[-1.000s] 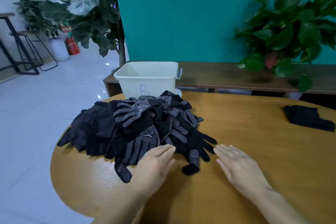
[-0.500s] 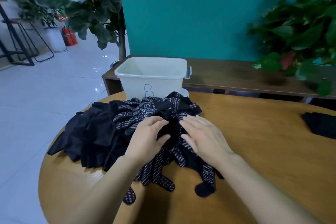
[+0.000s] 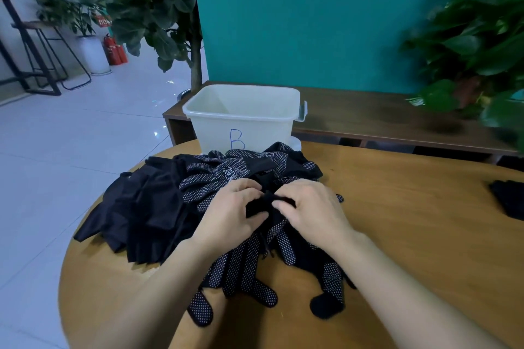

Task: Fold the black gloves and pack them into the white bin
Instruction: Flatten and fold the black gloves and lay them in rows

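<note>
Both hands, left hand point(image 3: 229, 212) and right hand point(image 3: 314, 210), pinch one soft, floppy black glove point(image 3: 262, 204); its cuff looks easiest to hold.

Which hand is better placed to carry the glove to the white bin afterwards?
Probably the left hand. Both hands pinch the same black glove on the pile, but the white bin stands ahead and slightly to the left, nearer the left hand than the right hand. The difference is small.
</note>
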`<state>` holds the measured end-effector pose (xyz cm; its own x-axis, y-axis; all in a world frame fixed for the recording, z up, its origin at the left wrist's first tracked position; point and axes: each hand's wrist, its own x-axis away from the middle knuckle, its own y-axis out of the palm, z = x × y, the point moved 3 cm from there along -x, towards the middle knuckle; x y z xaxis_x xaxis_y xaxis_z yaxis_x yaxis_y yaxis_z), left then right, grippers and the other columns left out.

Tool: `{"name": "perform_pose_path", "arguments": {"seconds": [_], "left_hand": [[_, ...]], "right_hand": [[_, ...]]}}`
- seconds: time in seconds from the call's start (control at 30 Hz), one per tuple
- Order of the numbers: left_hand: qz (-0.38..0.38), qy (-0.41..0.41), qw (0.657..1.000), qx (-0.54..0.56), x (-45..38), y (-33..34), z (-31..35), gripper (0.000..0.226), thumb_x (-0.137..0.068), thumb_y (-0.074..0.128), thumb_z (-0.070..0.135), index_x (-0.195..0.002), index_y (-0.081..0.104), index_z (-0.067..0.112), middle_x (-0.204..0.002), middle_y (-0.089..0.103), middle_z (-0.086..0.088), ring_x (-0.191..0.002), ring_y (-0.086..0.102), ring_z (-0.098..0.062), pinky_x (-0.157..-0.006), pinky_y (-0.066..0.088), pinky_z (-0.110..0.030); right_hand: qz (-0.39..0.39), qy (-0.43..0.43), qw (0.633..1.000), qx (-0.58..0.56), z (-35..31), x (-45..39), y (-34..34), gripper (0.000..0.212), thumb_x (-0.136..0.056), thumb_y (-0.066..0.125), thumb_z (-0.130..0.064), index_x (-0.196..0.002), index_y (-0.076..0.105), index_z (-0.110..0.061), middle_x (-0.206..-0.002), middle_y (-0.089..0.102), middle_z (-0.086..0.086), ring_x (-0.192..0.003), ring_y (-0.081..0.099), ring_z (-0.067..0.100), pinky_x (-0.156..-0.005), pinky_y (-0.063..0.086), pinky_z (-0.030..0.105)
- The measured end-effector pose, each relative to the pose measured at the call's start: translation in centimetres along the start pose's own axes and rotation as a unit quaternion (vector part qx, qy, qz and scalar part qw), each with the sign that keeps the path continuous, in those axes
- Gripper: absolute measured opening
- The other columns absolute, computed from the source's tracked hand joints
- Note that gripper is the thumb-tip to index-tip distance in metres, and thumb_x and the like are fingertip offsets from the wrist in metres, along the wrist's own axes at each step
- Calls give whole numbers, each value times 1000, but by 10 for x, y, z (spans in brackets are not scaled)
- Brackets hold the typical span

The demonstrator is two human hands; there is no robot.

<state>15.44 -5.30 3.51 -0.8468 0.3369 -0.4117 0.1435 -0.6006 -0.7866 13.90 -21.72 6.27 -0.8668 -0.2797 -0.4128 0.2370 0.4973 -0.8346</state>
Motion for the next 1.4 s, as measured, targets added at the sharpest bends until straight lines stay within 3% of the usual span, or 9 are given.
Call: {"name": "perform_pose_path", "arguments": {"seconds": [0.2, 0.3, 0.37, 0.53, 0.7, 1.0, 1.13, 1.27, 1.4], "left_hand": [[9, -81, 975, 208, -6, -39, 42, 5, -86, 73, 18, -90, 70, 19, -93, 73, 6, -90, 68, -10, -88, 54, -36], [19, -95, 947, 307, -5, -61, 80, 12, -91, 68, 13, -80, 63, 15, -81, 73, 0, -76, 68, -12, -78, 53, -24], [21, -89, 941, 327, -3, -75, 107, 14, -92, 66, 16, -79, 61, 14, -77, 72, -1, -67, 63, -9, -67, 49, -15], [32, -77, 927, 366, 5, -96, 149, 13, -90, 69, 16, -78, 64, 17, -77, 74, -1, -69, 65, -7, -70, 51, -17], [35, -88, 948, 303, 16, -92, 169, 10, -86, 73, 14, -79, 67, 14, -68, 70, 4, -56, 60, 3, -57, 44, -6], [78, -110, 952, 275, 20, -92, 186, 11, -81, 79, 22, -76, 69, 19, -73, 73, 2, -68, 67, -10, -73, 51, -23], [119, -109, 966, 203, 25, -85, 202, 15, -84, 75, 30, -75, 68, 20, -71, 68, 9, -66, 60, -2, -65, 45, -13], [45, -76, 939, 333, 27, -65, 213, 21, -93, 63, 37, -89, 76, 21, -89, 75, 4, -91, 70, -12, -91, 50, -27], [36, -91, 895, 434, 26, -56, 217, 21, -86, 71, 43, -95, 77, 25, -93, 76, -1, -95, 71, -20, -98, 52, -38]], "right_hand": [[86, 88, 979, -163, -3, 16, -58, 15, -86, 70, -25, -72, 68, -20, -66, 64, -5, -67, 58, 18, -65, 48, 39], [105, 111, 965, -212, -6, 25, -88, 28, -85, 69, -26, -75, 64, 0, -74, 63, 19, -65, 54, 28, -65, 49, 42], [120, 115, 952, -258, -12, 32, -108, 33, -83, 70, -27, -75, 62, 5, -72, 61, 25, -62, 48, 19, -61, 47, 44], [145, 149, 910, -358, -25, 58, -158, 33, -85, 74, -17, -57, 60, -6, -64, 60, 10, -62, 51, 16, -60, 42, 27], [134, 186, 928, -293, -23, 84, -166, 34, -85, 73, -21, -60, 62, -1, -62, 57, 9, -61, 48, 17, -61, 39, 29], [186, 198, 891, -363, -27, 105, -176, 17, -83, 74, -12, -72, 67, -1, -76, 68, 23, -68, 56, 19, -68, 50, 40], [264, 195, 896, -298, -28, 107, -173, 15, -82, 75, -17, -72, 70, -8, -69, 68, 8, -63, 55, 13, -68, 50, 39], [253, 135, 918, -275, -38, 109, -171, 8, -87, 69, -12, -88, 77, -12, -84, 72, -3, -80, 65, 11, -79, 54, 34], [203, 61, 952, -222, -41, 114, -173, 27, -93, 55, 0, -105, 76, -14, -99, 65, -5, -99, 60, 10, -89, 47, 26]]}}
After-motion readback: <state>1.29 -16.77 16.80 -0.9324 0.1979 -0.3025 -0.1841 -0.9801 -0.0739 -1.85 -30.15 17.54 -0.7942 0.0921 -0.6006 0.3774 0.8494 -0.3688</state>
